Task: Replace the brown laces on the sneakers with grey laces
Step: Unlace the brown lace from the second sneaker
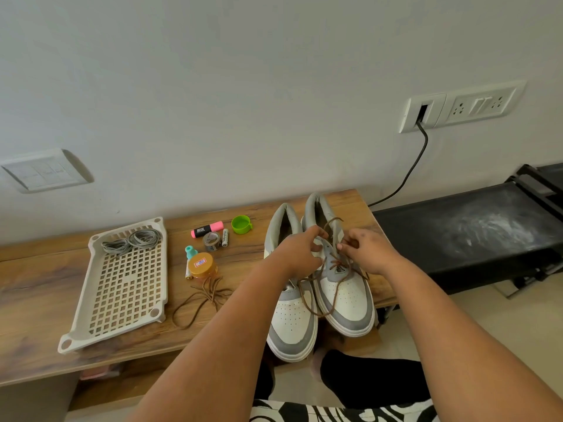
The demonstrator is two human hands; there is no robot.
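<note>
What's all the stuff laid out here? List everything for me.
sneakers: 2, white and grey, table's right end
brown lace: 1, partly threaded in right sneaker
loose brown lace: 1, on table beside tray
grey laces: bundle, in tray's far end
tray: 1, white, left
highlighter: 1, pink
tape roll: 1, grey
cap: 1, green
jar: 1, orange
table: 1, wooden
left hand: holds sneaker
right hand: pinches brown lace

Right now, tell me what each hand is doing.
Left hand: fingers curled, gripping the tongue area of the right-side white-and-grey sneaker.
Right hand: pinching the thin brown lace still threaded in that sneaker.
</note>
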